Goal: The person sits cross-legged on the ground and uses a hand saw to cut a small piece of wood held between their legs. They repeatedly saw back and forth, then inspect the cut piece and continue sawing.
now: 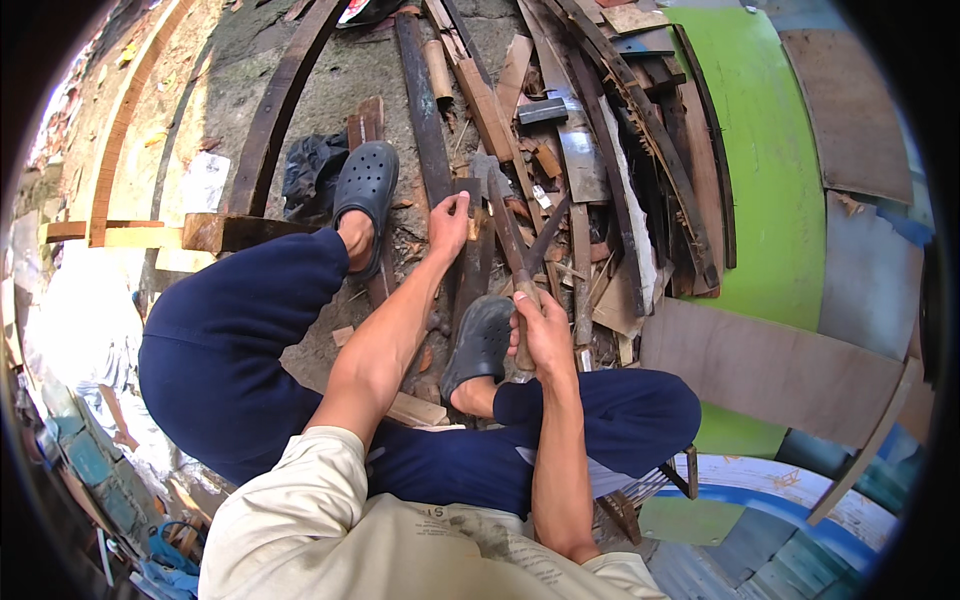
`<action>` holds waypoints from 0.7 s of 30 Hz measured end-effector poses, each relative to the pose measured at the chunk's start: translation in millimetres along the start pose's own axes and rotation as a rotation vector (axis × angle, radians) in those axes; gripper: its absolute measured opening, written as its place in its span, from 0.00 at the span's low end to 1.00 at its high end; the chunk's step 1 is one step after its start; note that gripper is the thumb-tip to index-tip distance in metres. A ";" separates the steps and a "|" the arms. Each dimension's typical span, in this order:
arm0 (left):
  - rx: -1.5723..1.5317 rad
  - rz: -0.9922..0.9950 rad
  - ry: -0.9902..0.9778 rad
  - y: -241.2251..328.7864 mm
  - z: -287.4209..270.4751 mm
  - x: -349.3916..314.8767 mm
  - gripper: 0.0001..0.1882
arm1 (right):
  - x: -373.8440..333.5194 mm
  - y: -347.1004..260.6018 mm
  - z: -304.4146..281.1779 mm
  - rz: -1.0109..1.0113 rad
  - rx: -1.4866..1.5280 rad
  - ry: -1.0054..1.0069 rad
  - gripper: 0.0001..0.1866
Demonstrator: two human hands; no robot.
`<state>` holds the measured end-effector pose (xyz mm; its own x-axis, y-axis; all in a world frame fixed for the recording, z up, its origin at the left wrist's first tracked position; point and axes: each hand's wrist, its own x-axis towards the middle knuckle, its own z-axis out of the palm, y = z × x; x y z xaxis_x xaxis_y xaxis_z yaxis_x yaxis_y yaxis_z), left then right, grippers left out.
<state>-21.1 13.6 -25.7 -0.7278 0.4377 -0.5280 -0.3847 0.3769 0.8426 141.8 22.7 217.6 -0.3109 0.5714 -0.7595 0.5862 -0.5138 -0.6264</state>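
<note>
- Near: right clog (480, 335), dark, left of the right hand (545, 335), whose fingers clench the wooden handle (526, 289) of a long-bladed tool (515, 250); its blade (504, 215) points far.
- Middle: left hand (449, 225), thumb and fingers pinching a small dark square piece (467, 187) just left of the blade.
- Beyond: left clog (367, 190), beside a black plastic bag (305, 170).
- Far: wood scraps (485, 110) heaped at centre; green panel (755, 150) to the right.

Blk plastic bag (306, 185) far L, nr dk beam (278, 95); green panel (765, 150) R w/ brown board (770, 370) across; blue obj. (172, 548) near L.
</note>
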 end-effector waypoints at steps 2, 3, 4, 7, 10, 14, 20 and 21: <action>-0.287 -0.222 -0.210 26.4 -0.1 -5.1 0.33 | -0.3 1.3 -1.3 0.000 0.013 -0.021 0.13; -0.298 -0.234 -0.293 36.9 -1.8 -9.7 0.32 | -0.6 -0.4 -0.6 0.005 0.023 -0.029 0.13; -0.305 -0.256 -0.306 41.9 -2.7 -13.0 0.31 | -1.0 -2.3 -0.1 0.009 0.029 -0.039 0.13; -0.334 -0.293 -0.324 48.4 -5.2 -21.5 0.27 | 0.9 -0.7 -0.4 0.010 0.112 -0.066 0.13; -0.391 -0.298 -0.271 22.2 -10.6 -14.9 0.24 | 3.9 -2.9 -5.6 0.016 0.140 -0.096 0.14; -0.331 -0.321 0.016 -8.1 -15.1 -11.1 0.22 | 4.3 -17.8 -11.7 -0.167 0.038 0.013 0.11; 0.079 -0.323 0.359 -48.5 -34.2 -18.5 0.28 | 20.4 -43.0 -6.5 -0.376 -0.154 0.144 0.27; 0.087 -0.348 0.344 -43.2 -32.3 -29.2 0.29 | 25.6 -38.5 -6.9 -0.384 -0.189 0.154 0.27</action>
<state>-1.5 -41.9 -43.3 -0.7152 -0.0153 -0.6987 -0.5999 0.5263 0.6026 116.5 61.5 223.5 -0.4258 0.7936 -0.4347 0.5809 -0.1285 -0.8037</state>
